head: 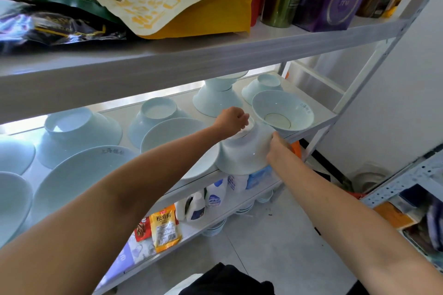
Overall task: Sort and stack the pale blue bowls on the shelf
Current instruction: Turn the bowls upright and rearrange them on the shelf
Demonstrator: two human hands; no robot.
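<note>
Two hands hold one pale blue bowl (pixel 244 153) upside down at the front edge of the middle shelf (pixel 184 100), its rim hanging partly over that edge. The left hand (pixel 231 120) sits on top of this bowl with its fingers curled down round the raised foot ring. The right hand (pixel 275 148) grips the bowl's right wall, thumb on the near side and the other fingers hidden behind it.

Just right of the held bowl and a little behind it, an upright bowl (pixel 282 110) stands open, a dark ring showing at its bottom. Behind the held bowl is a stack of upturned bowls (pixel 217 98), and further back to the right one more upturned bowl (pixel 263 86). Touching the held bowl's left side lies a wide shallow bowl (pixel 172 134), open side up, with another upturned bowl (pixel 155 115) behind that. Further left are a large upturned bowl (pixel 79 132) and a large upright one (pixel 79 179) with small dark writing at its rim.

Above the held bowl, the top shelf carries a yellow bag (pixel 182 0) and a purple box (pixel 335 0). Below it, the lower shelf holds white bottles (pixel 215 196) and a yellow packet (pixel 165 227).
</note>
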